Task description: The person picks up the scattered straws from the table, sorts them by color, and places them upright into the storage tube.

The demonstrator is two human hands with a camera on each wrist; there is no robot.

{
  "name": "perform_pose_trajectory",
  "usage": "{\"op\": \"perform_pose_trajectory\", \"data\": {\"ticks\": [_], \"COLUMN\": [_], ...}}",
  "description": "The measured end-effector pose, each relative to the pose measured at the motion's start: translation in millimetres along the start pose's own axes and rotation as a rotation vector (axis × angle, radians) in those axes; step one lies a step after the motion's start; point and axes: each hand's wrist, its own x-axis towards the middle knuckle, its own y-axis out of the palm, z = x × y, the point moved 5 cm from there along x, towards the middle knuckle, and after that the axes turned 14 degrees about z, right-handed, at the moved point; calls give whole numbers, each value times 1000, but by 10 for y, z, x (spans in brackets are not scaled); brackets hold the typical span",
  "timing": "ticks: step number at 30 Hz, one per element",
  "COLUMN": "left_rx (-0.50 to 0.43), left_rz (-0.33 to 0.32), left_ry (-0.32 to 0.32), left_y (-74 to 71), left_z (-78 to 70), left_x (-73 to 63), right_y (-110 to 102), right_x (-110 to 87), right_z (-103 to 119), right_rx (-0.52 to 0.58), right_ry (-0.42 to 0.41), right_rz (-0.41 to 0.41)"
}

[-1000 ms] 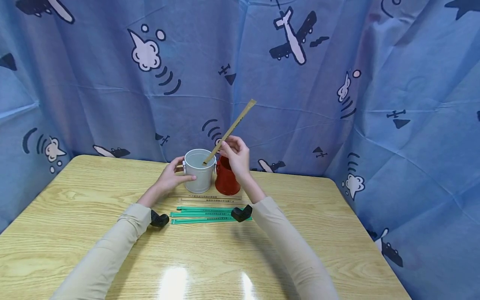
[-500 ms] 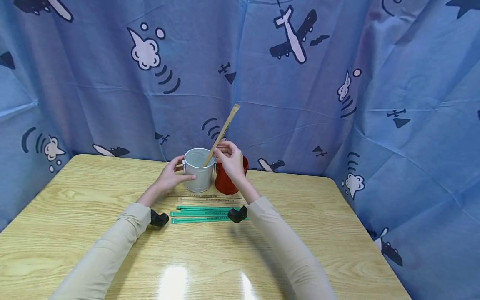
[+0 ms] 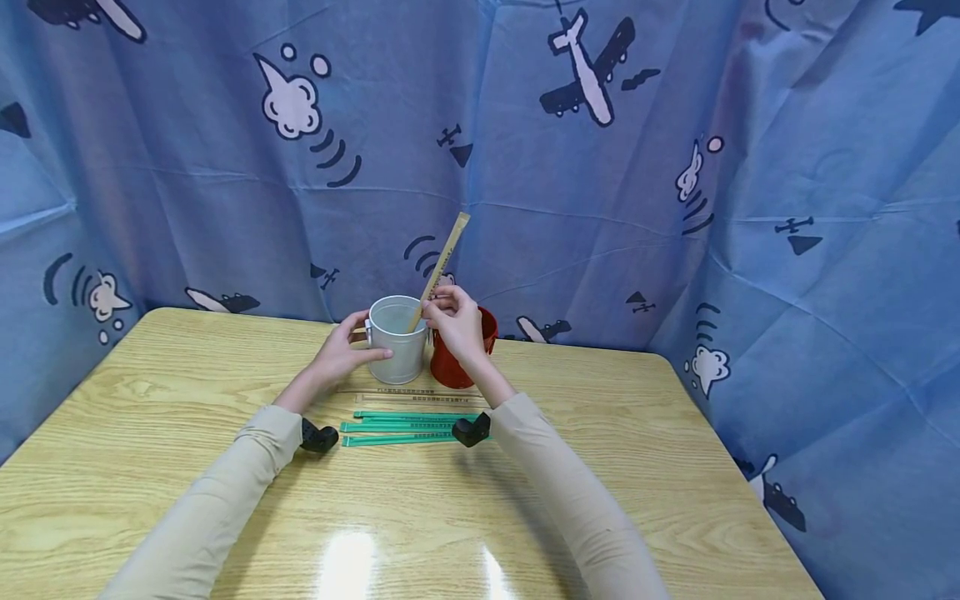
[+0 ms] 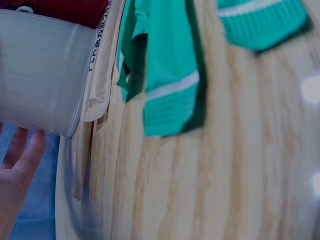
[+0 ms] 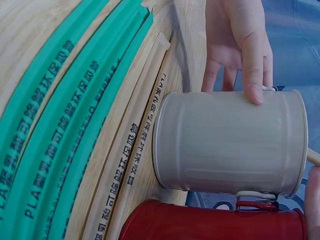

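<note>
My left hand [image 3: 336, 352] holds a small white metal bucket [image 3: 397, 360] from its left side, thumb on the front; in the right wrist view the other fingers go behind it. Between thumb and fingers my right hand [image 3: 459, 327] pinches a brown-wrapped straw [image 3: 447, 254]. This straw leans up to the right, its lower end inside the white bucket's mouth. A red bucket [image 3: 450, 367] stands against the white one's right side, partly behind my right hand. Only the right hand's fingertips [image 5: 313, 195] show at the edge of the right wrist view.
Brown-wrapped straws [image 3: 420, 399] lie crosswise in front of the buckets, with several green-wrapped straws [image 3: 397, 428] nearer. Black wrist cameras [image 3: 471, 430] hang low over the wooden table [image 3: 375, 500]. A blue curtain [image 3: 225, 208] rises behind the table.
My right hand has moved left and slightly down, bringing the straw steeper and its lower end into the white bucket. More of the red bucket shows. The left hand stays put.
</note>
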Motion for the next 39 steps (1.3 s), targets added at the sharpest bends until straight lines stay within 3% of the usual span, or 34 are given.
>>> {"op": "perform_pose_trajectory", "data": {"ticks": [39], "left_rx": [2], "left_rz": [-7], "left_ry": [14], "left_y": [1], "left_z": [-3], "left_x": [4], "right_y": [-140], "right_x": [-22], "right_z": [50], "right_rx": [-18], "right_ry": [19], "right_rz": [-27]}}
